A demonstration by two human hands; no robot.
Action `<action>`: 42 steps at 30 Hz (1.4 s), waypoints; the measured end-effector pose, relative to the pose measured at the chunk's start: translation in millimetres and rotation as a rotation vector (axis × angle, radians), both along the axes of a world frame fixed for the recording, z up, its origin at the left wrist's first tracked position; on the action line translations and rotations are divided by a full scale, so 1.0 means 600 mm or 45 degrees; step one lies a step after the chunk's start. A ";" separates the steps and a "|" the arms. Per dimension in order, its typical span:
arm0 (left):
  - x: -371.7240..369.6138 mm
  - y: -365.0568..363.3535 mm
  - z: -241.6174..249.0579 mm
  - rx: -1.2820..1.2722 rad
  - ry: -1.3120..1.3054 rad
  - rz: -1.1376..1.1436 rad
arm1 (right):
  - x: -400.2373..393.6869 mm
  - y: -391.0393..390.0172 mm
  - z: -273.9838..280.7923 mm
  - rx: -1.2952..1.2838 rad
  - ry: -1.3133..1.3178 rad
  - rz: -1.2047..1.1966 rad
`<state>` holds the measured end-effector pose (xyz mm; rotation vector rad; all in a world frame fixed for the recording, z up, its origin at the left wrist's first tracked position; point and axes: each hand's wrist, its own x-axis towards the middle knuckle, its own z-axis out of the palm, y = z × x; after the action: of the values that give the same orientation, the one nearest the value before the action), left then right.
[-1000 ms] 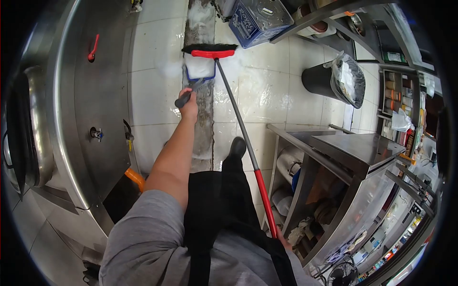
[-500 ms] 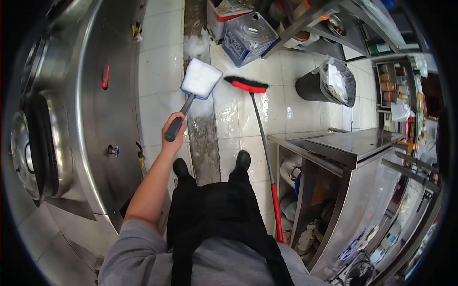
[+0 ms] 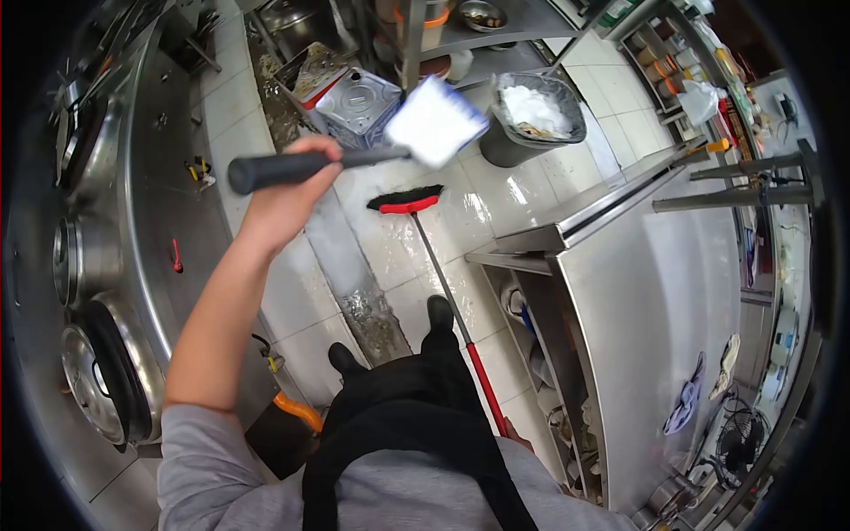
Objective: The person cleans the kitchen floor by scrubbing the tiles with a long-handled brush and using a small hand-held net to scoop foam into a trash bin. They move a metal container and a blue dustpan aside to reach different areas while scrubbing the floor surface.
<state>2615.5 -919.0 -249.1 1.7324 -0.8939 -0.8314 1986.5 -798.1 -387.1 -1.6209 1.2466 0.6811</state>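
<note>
My left hand is closed round the dark grey handle of a dustpan, raised above the wet floor. White foam fills the dustpan, slightly blurred, and blue shows along its edge. My right hand shows only in part at my right side, gripping the red end of a broom. The broom's red head with black bristles rests on the tiles ahead of my boots. Beyond the dustpan stands a black bin lined with a bag, with white foam or suds and some waste inside.
A wet floor channel runs between my boots. Metal tins stand ahead under a shelf. On the left is a steel counter with lidded pots; on the right, a steel worktable has open shelves beneath.
My left hand has lifted the foam-filled dustpan off the floor and swung it right, towards the bin. The view has turned right; the broom head still rests on the floor.
</note>
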 end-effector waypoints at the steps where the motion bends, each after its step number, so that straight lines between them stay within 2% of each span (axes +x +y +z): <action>1: -0.017 -0.044 0.011 -0.075 -0.059 -0.074 | 0.000 -0.013 0.035 0.002 0.002 -0.013; 4: -0.054 -0.191 -0.020 -0.490 -0.283 -0.363 | -0.058 -0.025 0.081 0.075 0.048 -0.051; 6: -0.073 -0.294 -0.059 -0.521 -0.534 -0.475 | -0.174 -0.009 0.081 0.165 0.280 -0.352; 7: -0.089 -0.333 -0.064 -0.616 -0.721 -0.450 | -0.104 -0.059 0.193 0.085 0.230 -0.087; 8: -0.112 -0.370 -0.070 -0.292 -0.943 -0.517 | -0.022 -0.115 0.313 -0.023 0.183 0.170; 9: -0.120 -0.387 -0.080 -0.581 -1.071 -0.524 | -0.024 -0.128 0.350 -0.051 0.213 0.260; 10: -0.133 -0.401 -0.087 -0.555 -1.041 -0.535 | -0.028 -0.140 0.377 -0.083 0.243 0.348; 11: -0.147 -0.414 -0.093 -0.421 -1.151 -0.654 | -0.016 -0.148 0.410 -0.048 0.260 0.346; 13: -0.166 -0.436 -0.108 -0.233 -1.289 -0.799 | 0.012 -0.166 0.441 -0.051 0.487 0.600; 15: -0.178 -0.450 -0.133 -0.180 -1.299 -0.842 | 0.008 -0.165 0.429 0.008 0.524 0.684; 16: -0.179 -0.461 -0.152 -0.117 -1.421 -0.875 | 0.003 -0.165 0.420 0.048 0.550 0.776; 18: -0.187 -0.465 -0.178 -0.056 -1.539 -0.911 | -0.022 -0.159 0.374 0.058 0.506 0.802; 20: -0.184 -0.446 -0.186 0.072 -1.674 -0.927 | -0.060 -0.156 0.321 0.061 0.615 0.927; 21: -0.182 -0.437 -0.189 0.036 -1.736 -0.926 | -0.070 -0.157 0.306 0.066 0.608 0.928; 22: -0.176 -0.427 -0.190 0.043 -1.735 -0.935 | -0.078 -0.157 0.295 0.075 0.594 0.877; 24: -0.162 -0.415 -0.186 -0.056 -1.890 -1.150 | -0.090 -0.143 0.273 0.087 0.574 0.818; 28: -0.156 -0.411 -0.193 -0.159 -1.960 -1.222 | -0.097 -0.106 0.216 0.070 0.401 0.740; 30: -0.157 -0.404 -0.190 -0.171 -2.010 -1.217 | -0.083 -0.091 0.191 0.065 0.271 0.646; 32: -0.164 -0.404 -0.206 -0.172 -2.036 -1.111 | -0.070 -0.083 0.171 0.150 0.301 0.635; 35: -0.153 -0.396 -0.209 -0.251 -2.179 -1.142 | -0.036 -0.076 0.155 0.270 0.383 0.563; 38: -0.147 -0.363 -0.157 -0.080 -1.992 -1.119 | -0.043 -0.045 0.119 0.162 0.302 0.554; 39: -0.126 -0.368 -0.166 -0.419 -1.943 -1.030 | -0.049 -0.040 0.107 0.154 0.259 0.522; 40: -0.112 -0.363 -0.166 -0.354 -1.830 -1.007 | -0.059 -0.036 0.100 0.168 0.259 0.543; 42: -0.098 -0.314 -0.113 -0.221 -1.609 -0.841 | -0.062 -0.037 0.090 0.115 0.250 0.545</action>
<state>2556.7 -1107.3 -316.6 1.7197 -2.3625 0.1069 1949.1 -820.5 -332.8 -1.7955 0.9904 1.1687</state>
